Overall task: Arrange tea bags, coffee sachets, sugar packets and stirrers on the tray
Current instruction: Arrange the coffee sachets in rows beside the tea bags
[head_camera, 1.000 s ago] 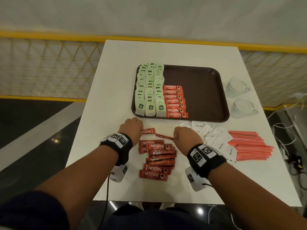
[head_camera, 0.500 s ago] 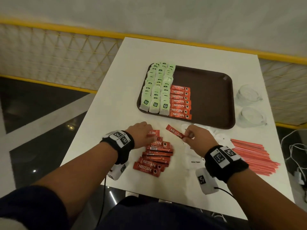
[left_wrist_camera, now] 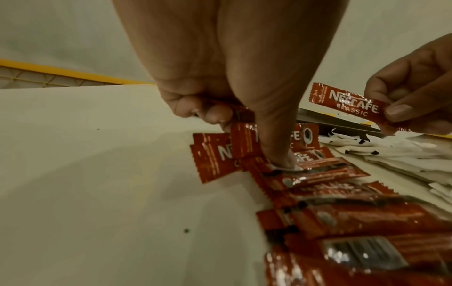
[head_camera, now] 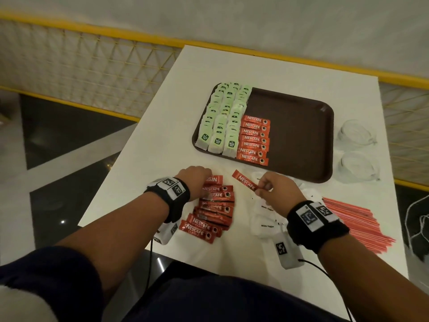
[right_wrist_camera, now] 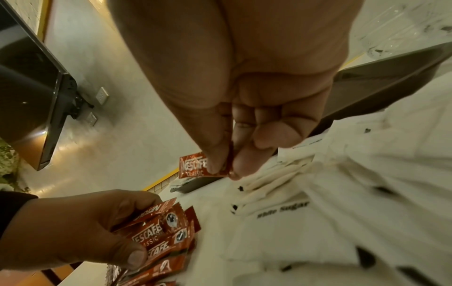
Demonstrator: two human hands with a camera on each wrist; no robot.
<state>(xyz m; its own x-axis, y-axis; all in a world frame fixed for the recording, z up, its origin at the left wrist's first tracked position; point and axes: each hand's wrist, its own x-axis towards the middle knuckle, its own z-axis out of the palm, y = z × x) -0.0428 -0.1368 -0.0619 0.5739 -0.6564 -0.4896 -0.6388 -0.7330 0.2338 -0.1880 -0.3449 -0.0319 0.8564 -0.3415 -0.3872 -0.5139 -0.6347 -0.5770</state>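
Note:
A brown tray (head_camera: pixel 301 135) holds rows of green tea bags (head_camera: pixel 222 119) at its left and a column of red coffee sachets (head_camera: pixel 254 140) beside them. Nearer me, a loose pile of coffee sachets (head_camera: pixel 213 214) lies on the white table. My left hand (head_camera: pixel 197 178) sits at the pile's far end, its curled fingers (left_wrist_camera: pixel 210 112) gripping a sachet (left_wrist_camera: pixel 244 143) while the thumb presses down. My right hand (head_camera: pixel 262 189) pinches one sachet (head_camera: pixel 245 183) by its end, lifted clear of the table. White sugar packets (head_camera: pixel 267 217) lie under the right hand. Red stirrers (head_camera: pixel 352 219) lie to the right.
Two clear glass cups (head_camera: pixel 355 133) (head_camera: pixel 358 167) stand right of the tray. The tray's right half is bare. A yellow-railed mesh fence (head_camera: pixel 92 66) runs behind and left of the table (head_camera: pixel 162 140). Cables (head_camera: pixel 417 228) hang off to the right.
My right hand has lifted one sachet off the pile and carried it up and to the right. The left hand has stayed at the pile's far end.

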